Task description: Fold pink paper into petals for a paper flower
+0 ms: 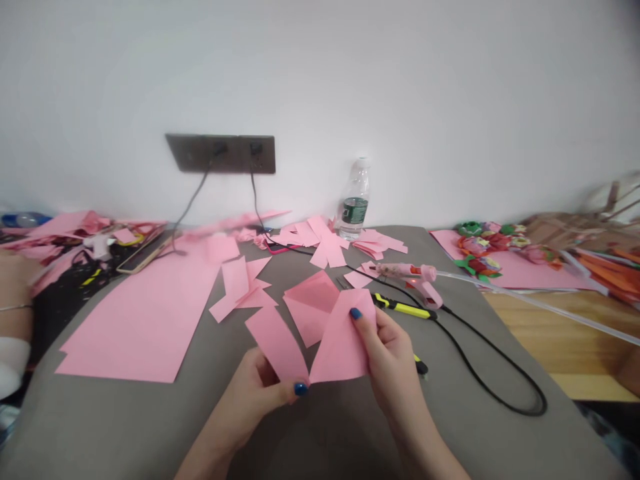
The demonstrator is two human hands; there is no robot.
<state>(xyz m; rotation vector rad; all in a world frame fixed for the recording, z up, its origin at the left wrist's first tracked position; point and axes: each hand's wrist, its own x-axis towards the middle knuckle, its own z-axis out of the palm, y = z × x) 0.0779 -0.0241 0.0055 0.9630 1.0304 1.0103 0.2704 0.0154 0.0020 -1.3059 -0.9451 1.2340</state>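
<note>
My left hand (267, 383) pinches a narrow strip of pink paper (280, 343) near its lower end, thumb on top. Between thumb and fingers of my right hand (393, 347) is a wider piece of pink paper (345, 343). The two pieces meet at a point by my left thumb; I cannot tell whether they are still joined there. Just beyond them lies a folded pink paper square (307, 300) on the grey table (300, 440). A yellow and black utility knife (407, 309) rests past my right hand, partly behind it.
Large pink sheets (145, 313) and a phone (143, 257) lie left. A glue gun (407, 270) with its black cable (500, 393) is at right. A water bottle (355, 200) stands by the wall. Paper flowers (487, 247) sit far right. Another person's arm (15, 307) shows at left.
</note>
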